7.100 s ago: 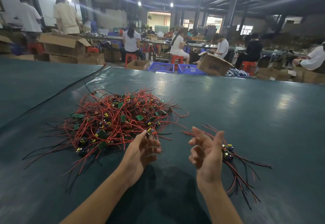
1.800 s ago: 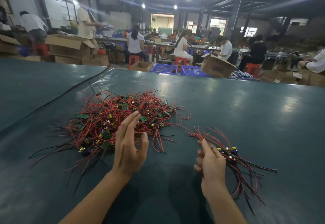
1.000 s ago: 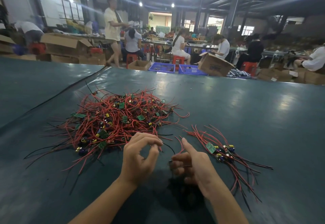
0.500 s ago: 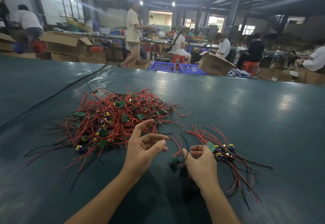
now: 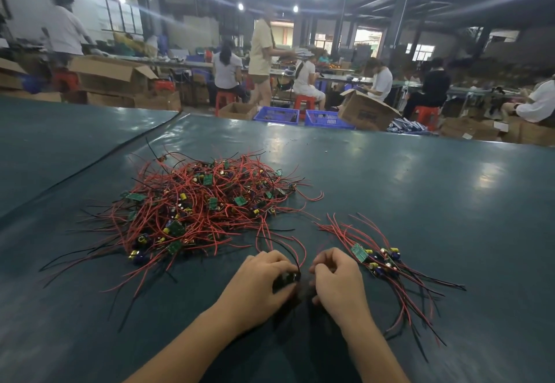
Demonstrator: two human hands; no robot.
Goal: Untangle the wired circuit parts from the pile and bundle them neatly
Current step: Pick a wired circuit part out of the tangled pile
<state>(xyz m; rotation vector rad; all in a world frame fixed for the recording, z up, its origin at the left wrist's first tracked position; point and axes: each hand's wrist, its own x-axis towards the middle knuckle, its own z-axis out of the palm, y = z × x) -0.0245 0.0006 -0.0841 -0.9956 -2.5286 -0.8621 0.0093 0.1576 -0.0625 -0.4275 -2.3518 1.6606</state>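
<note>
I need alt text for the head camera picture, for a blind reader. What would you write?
Two bare hands meet over a dark green table: the left hand grips a small wired circuit part, the right hand curls close beside it. A big tangled pile of such parts lies behind on the left, a small tidy bundle on the right.

Obstacles: tangled pile (image 5: 204, 202) ahead-left of left hand (image 5: 264, 274); sorted bundle (image 5: 378, 259) just right of right hand (image 5: 336, 277); wired part (image 5: 295, 276) filling the gap between the hands. Free: bare table (image 5: 420, 187) ahead-right, beyond the bundle.
</note>
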